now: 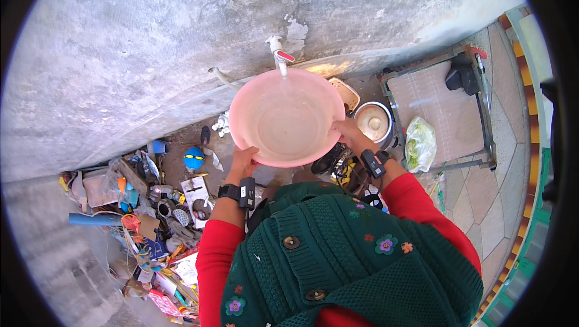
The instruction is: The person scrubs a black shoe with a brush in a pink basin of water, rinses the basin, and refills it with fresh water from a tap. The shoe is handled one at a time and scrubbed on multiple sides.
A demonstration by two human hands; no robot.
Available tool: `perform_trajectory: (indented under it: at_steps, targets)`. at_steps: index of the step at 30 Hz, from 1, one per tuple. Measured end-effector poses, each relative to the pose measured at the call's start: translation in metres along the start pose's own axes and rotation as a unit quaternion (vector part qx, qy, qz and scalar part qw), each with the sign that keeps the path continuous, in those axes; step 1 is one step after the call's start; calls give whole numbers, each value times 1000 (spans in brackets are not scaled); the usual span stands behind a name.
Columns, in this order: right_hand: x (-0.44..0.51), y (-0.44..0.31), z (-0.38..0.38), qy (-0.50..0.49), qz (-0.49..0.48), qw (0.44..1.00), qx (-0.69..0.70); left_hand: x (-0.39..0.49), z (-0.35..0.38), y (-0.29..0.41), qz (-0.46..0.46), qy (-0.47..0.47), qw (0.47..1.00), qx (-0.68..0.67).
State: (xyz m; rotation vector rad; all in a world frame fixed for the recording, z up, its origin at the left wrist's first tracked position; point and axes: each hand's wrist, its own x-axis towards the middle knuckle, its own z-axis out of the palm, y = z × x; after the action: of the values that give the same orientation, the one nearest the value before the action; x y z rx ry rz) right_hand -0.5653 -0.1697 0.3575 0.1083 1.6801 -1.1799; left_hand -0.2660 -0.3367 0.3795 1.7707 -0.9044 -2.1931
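A pink plastic basin (239,114) is held up below a white wall tap (277,51) with a red lever. Water (286,86) seems to run from the spout into it, and the basin's bottom shows through the water. My left hand (244,159) grips the near left rim, its thumb over the edge. On the right, my right hand (347,133) clasps the rim with the thumb inside. The fingers of both hands are partly hidden beneath the basin.
A steel pot with a lid (373,122) stands right of the basin. Beyond it is a framed platform (434,96) bearing a plastic bag of greens (420,144). Piled clutter (158,232) covers the ground at left. A plastered wall (181,46) rises ahead.
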Motion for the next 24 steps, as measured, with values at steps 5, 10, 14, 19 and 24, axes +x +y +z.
perform_trajectory:
  at_steps: [5, 10, 14, 19, 24]
  targets:
    - [1, 1, 2, -7, -12, 1000, 13, 1, -3, 1, -2, 1, 1000, -4]
    - [0, 2, 4, -10, -6, 1000, 17, 8, -11, -4, 9, -31, 999, -13]
    - [1, 2, 6, -4, 4, 1000, -2, 6, -12, -6, 5, -14, 1000, -6]
    - [-1, -2, 8, 2, 6, 1000, -17, 1, -9, -5, 10, -3, 1000, -5]
    - [-7, -7, 12, -6, -2, 1000, -15, -3, -8, -3, 4, 10, 1000, -3]
